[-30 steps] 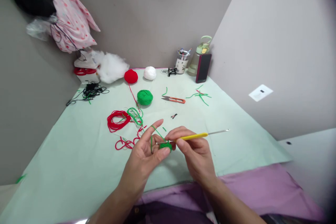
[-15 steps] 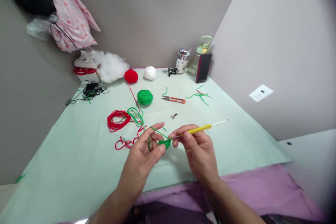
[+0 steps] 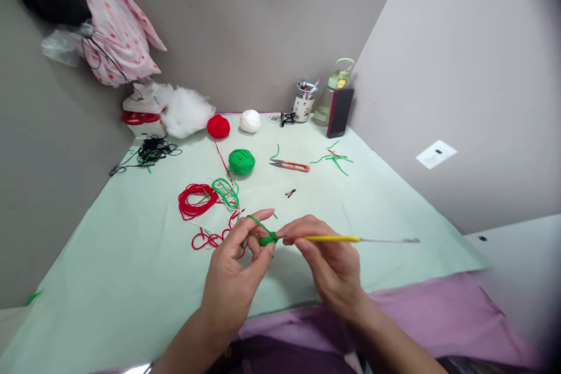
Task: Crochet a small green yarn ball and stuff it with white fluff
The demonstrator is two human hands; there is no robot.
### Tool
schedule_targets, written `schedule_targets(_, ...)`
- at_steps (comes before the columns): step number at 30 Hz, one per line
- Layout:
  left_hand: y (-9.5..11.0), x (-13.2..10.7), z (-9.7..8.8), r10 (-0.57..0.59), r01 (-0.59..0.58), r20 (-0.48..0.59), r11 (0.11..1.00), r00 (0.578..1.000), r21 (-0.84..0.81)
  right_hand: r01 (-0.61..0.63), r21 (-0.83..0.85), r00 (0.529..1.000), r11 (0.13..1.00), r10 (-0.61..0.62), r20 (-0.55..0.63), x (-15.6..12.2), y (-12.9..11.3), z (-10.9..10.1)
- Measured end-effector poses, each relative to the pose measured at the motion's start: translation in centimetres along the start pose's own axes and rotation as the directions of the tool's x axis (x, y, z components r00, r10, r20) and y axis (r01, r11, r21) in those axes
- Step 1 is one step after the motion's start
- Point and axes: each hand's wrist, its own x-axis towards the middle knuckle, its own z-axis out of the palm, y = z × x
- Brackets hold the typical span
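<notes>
My left hand [image 3: 236, 263] pinches a small green crochet piece [image 3: 267, 239] between thumb and fingers, with green yarn looped over its raised index finger. My right hand [image 3: 324, 257] grips a yellow-handled crochet hook [image 3: 346, 239] that lies nearly level, its metal tail pointing right and its tip at the green piece. The green strand runs back across the pale green table cover [image 3: 377, 210] toward loose green yarn loops [image 3: 225, 191] and a green yarn ball [image 3: 241, 161].
Red yarn coils [image 3: 197, 200], a red ball [image 3: 218, 127], a white ball [image 3: 250, 121] and orange thread snips [image 3: 290, 165] lie beyond my hands. White stuffing [image 3: 186, 111], a pen cup [image 3: 304, 103], a bottle [image 3: 329, 99] and a phone [image 3: 339, 113] stand at the back wall. Black yarn [image 3: 151, 150] lies at the left.
The hook has swung down from a raised slant to nearly level and slid rightward. My left fingers have closed tighter on the green piece, index finger lowered.
</notes>
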Motion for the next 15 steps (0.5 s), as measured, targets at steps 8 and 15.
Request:
schedule_targets(8, 0.19, -0.18, 0.12, -0.096, 0.098, 0.021, 0.971, 0.995, -0.218, 0.402, -0.431, 0.915, 0.808, -0.337, 0.222, -0.66, 0.32, -0.11)
schedule_targets(15, 0.81, 0.69, -0.67, -0.255, 0.366, 0.27, 0.758, 0.928, -0.541, 0.034, 0.007, 0.988, 0.999, -0.032, -0.151, -0.51, -0.24, -0.13)
